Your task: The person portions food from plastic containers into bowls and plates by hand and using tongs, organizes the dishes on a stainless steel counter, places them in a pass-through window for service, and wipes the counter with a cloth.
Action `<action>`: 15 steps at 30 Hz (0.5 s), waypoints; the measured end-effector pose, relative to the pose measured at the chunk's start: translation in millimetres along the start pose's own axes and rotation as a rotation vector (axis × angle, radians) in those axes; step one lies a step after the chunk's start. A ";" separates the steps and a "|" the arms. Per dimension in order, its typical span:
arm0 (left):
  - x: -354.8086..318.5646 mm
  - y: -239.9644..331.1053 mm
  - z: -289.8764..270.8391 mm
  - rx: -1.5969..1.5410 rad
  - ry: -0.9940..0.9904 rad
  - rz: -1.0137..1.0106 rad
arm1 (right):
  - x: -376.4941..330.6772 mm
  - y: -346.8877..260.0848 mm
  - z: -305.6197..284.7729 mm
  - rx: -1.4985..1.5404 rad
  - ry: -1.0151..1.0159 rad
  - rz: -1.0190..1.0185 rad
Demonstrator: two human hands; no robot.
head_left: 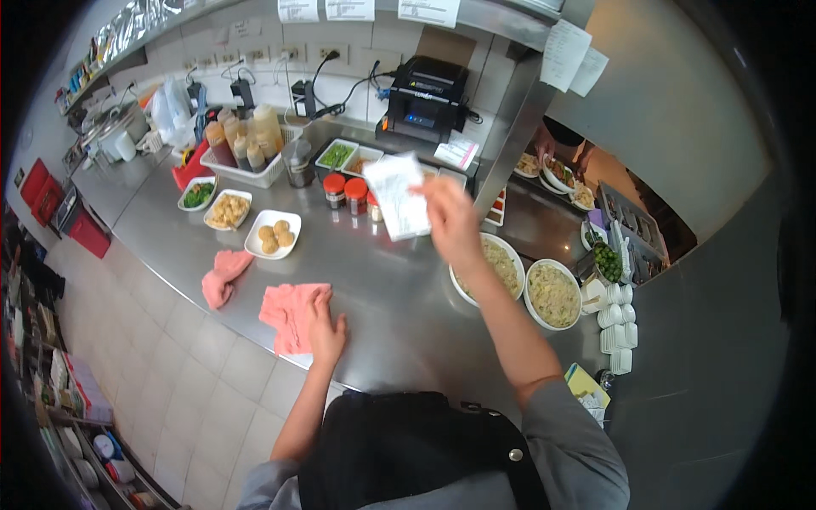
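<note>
My right hand (452, 217) is raised over the counter, its fingers pinching white paper slips (395, 197) that look like printed order receipts, slightly blurred. Below and to the left, my left hand (325, 333) lies on a pink cloth (287, 316) at the counter's front edge, fingers stretched and thumb apart. A second pink cloth (223, 279) lies crumpled farther left. Behind the cloths stands a square white bowl of round golden balls (274, 236). Two white bowls of pale shredded food, one (500, 265) partly behind my right forearm and another (553, 294), stand at the right.
Red-lidded jars (356, 197) stand behind the slips, near a black printer (425, 100). A white basket of sauce bottles (255, 174) is at the back left. Stacked small white dishes (619, 331) line the right. Another person's hand (544, 144) shows beyond the pass-through opening.
</note>
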State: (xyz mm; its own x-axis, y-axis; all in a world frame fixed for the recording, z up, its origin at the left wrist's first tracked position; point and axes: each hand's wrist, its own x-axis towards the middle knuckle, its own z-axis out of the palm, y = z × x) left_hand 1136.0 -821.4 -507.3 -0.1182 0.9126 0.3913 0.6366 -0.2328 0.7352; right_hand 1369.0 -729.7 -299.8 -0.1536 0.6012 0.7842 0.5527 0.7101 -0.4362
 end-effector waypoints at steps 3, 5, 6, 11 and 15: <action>-11.4 -50.6 -8.7 0.487 -0.005 -0.010 | 82.6 -16.3 -35.1 0.034 0.328 -0.095; -25.6 -80.2 -6.6 0.479 -0.050 -0.002 | 120.4 -10.5 -57.3 0.021 0.462 -0.058; -30.0 -83.7 -6.8 0.468 -0.105 -0.004 | 133.3 -5.7 -67.9 -0.013 0.505 -0.038; -36.8 -79.3 -2.2 0.508 -0.116 0.018 | 173.4 21.2 -86.0 -0.168 0.469 -0.005; -38.5 -80.3 0.5 0.557 -0.081 0.037 | 190.8 18.6 -88.2 -0.156 0.494 -0.067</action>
State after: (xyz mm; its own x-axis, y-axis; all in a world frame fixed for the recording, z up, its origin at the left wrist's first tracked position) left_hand 1089.9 -837.7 -581.6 -0.0437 0.9352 0.3514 0.9478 -0.0723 0.3104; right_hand 1422.2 -634.0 -119.4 0.1915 0.2849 0.9392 0.6760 0.6555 -0.3367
